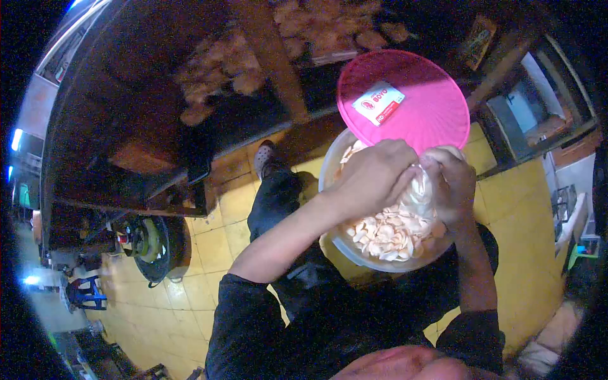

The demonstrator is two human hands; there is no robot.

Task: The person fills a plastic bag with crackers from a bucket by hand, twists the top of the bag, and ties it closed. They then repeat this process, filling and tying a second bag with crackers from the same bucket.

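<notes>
Over a round translucent tub (366,259), my left hand (380,170) and my right hand (452,187) are close together, fingers closed on the top of a clear plastic bag (420,193). The bag hangs between them, and I cannot make out how much is inside. Pale, thin, chip-like pieces (392,235) lie in the tub, partly hidden by my hands and the bag. Behind my hands, a pink round lid (434,82) with a white and red label (379,103) overlaps the tub's far rim. The tub sits between my legs.
A dark wooden rack (272,57) with several brownish lumpy pieces (221,69) stands ahead. To the left, a green rounded object (151,240) sits in a black basin (174,247) on the yellow tiled floor (218,247). Farther back is a blue stool (87,293).
</notes>
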